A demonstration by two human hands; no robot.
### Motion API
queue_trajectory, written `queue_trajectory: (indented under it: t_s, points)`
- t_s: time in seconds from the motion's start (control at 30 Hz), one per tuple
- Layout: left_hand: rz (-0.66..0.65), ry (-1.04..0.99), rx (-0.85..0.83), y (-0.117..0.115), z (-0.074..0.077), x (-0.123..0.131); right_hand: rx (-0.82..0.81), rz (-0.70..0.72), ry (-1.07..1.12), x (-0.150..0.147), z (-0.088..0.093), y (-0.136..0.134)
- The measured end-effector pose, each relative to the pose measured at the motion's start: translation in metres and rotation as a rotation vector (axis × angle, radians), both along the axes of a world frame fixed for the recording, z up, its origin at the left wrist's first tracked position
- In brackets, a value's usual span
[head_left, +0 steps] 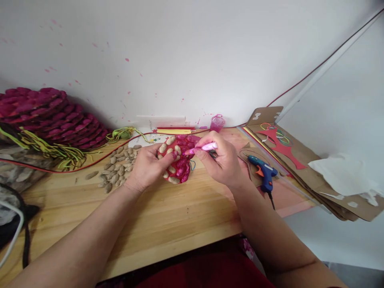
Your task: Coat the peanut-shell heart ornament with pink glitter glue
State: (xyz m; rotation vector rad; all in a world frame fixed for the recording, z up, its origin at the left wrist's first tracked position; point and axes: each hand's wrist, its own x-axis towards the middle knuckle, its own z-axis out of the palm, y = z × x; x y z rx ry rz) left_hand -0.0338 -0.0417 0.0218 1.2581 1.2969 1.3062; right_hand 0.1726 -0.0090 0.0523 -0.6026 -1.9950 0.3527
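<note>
1. Nearest, the wooden table (168, 216) is spreading beneath both wrists.
2. With my left hand (150, 164) I am pinching the left side of a peanut-covered red disc (181, 170), thumb on top; the disc is sitting between my hands, bare peanuts showing nearer the left hand, magenta ones facing the right.
3. My right hand (222, 160) is gripping a pink-and-white brush (209, 147) and aiming its tip at the magenta part; whether it is touching, I cannot tell.
4. Loose peanuts (117, 166) are lying left of my left hand, while a blue glue gun (264, 170) is lying right of my right hand.
5. Further right of that hand, a red paper cutout (282, 149) is resting on cardboard (265, 113).
6. Beyond the right hand, a magenta cup (217, 122) is standing near the wall (192, 60); far left of my left hand, magenta discs (45, 116) are forming a stack.
</note>
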Motion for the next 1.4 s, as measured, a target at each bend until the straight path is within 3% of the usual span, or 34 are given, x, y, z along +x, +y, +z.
queue_trajectory:
  t_s: [0.67, 0.87, 1.03, 1.2, 1.4]
  points:
    - [0.006, -0.058, -0.007, 0.004, -0.003, -0.001, -0.004, 0.007, -0.021, 0.003, 0.004, 0.000]
    - [0.021, -0.222, -0.056, 0.010, -0.011, -0.004, -0.145, 0.035, 0.157, 0.008, -0.003, 0.006]
    - [0.036, -0.367, -0.107, 0.009, -0.002, 0.001, -0.170, 0.041, 0.229, 0.008, -0.010, 0.016]
    - [0.051, -0.385, -0.130, 0.007, 0.004, 0.004, -0.231, 0.097, 0.300, 0.007, -0.011, 0.017]
    - [0.048, -0.411, -0.137, 0.007, 0.003, 0.003, -0.135, 0.046, 0.264, 0.007, -0.010, 0.015]
